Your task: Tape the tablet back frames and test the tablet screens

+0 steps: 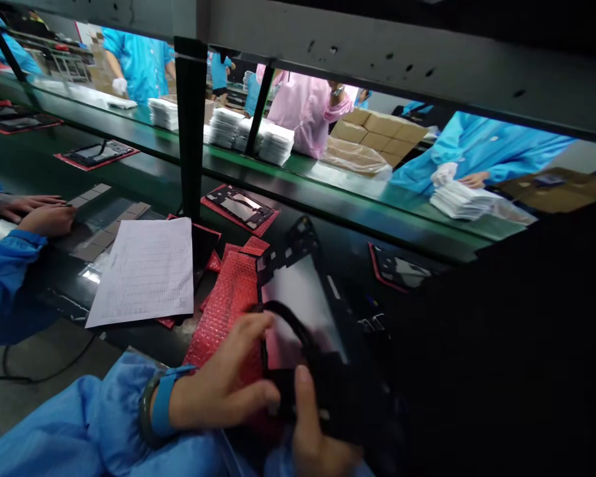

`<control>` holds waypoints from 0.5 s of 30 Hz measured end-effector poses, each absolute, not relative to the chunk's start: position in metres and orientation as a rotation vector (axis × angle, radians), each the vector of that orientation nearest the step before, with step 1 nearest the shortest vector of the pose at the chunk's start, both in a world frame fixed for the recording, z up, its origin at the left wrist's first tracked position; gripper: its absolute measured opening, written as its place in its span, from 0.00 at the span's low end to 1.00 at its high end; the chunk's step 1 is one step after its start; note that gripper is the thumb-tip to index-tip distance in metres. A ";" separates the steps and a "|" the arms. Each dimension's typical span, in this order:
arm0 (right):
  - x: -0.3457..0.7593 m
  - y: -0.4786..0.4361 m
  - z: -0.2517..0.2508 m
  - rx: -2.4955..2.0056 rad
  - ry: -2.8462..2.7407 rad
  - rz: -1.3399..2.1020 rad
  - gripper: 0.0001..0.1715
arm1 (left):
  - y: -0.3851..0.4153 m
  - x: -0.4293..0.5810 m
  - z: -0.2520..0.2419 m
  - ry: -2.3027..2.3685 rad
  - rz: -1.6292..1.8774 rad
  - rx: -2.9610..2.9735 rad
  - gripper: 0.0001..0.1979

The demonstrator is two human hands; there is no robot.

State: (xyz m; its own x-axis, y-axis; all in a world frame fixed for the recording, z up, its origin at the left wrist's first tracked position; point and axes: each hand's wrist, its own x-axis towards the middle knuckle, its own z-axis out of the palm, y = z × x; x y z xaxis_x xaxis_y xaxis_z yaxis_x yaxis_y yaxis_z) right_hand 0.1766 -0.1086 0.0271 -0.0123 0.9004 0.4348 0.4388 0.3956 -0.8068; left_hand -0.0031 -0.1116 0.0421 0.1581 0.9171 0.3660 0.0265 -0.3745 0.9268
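Observation:
My left hand [221, 374] grips the lower left edge of a black frame with a pale glossy panel [298, 305]. A black loop of cable or strap [283, 324] curves across the panel by my fingers. My right hand [318, 430] holds the frame from below, with its thumb pressed on the near side. A red bubble-wrap sleeve [228, 305] lies beneath and partly behind my left hand. The frame's lower right part is dark and hard to make out.
A co-worker's hands [27, 212] rest on grey pads at the left. A printed sheet [144, 271] lies nearby. Black frames on red sheets [241, 209] lie on the bench. Beyond a dark upright post [191, 126], white stacks [275, 144] sit on a green conveyor belt [298, 173].

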 end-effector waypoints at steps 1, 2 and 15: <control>0.172 -0.108 0.029 -1.155 -1.723 0.507 0.27 | -0.115 -0.003 0.045 0.781 1.292 1.582 0.38; 0.166 -0.107 0.030 -1.082 -1.811 0.454 0.29 | -0.117 -0.003 0.048 0.676 1.282 1.502 0.39; 0.177 -0.097 0.046 -0.866 -2.202 0.329 0.32 | -0.094 -0.009 0.077 1.005 1.239 0.372 0.14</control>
State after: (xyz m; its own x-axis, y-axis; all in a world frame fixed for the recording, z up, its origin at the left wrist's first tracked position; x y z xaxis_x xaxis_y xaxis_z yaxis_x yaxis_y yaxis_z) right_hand 0.1766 -0.0965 0.0464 -0.5024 0.6719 0.5442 0.4838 0.7401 -0.4672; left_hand -0.0091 -0.0943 0.0775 -0.0124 0.9032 -0.4289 -0.6063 0.3344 0.7216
